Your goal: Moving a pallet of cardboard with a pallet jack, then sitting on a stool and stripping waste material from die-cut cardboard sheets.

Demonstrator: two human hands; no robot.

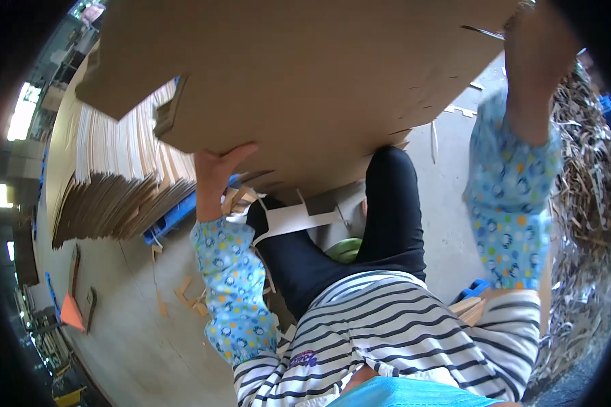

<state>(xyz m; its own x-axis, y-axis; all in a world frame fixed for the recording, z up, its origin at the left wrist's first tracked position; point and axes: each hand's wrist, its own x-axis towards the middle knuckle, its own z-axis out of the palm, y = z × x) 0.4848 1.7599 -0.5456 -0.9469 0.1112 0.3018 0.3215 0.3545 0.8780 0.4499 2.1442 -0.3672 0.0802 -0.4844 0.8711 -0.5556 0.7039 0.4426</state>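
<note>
A big brown cardboard sheet (292,81) with cut slits and notched edges stands tilted in front of me, filling the upper view. My left hand (218,168) grips its lower left edge, thumb on the near face and the other fingers hidden behind. My right hand (543,57) is raised at the sheet's upper right edge. Motion smears it, and its fingers cannot be made out. The sheet's lower edge meets my right knee. A pale cardboard scrap (295,220) with cut-out arms lies across my left thigh.
At left, a tall stack of cardboard sheets (108,169) rests by a blue pallet (176,217). A heap of shredded strips (584,203) rises at right. Cardboard offcuts (191,298) litter the floor. An orange-red piece (71,312) lies far left, and something green (345,249) shows between my legs.
</note>
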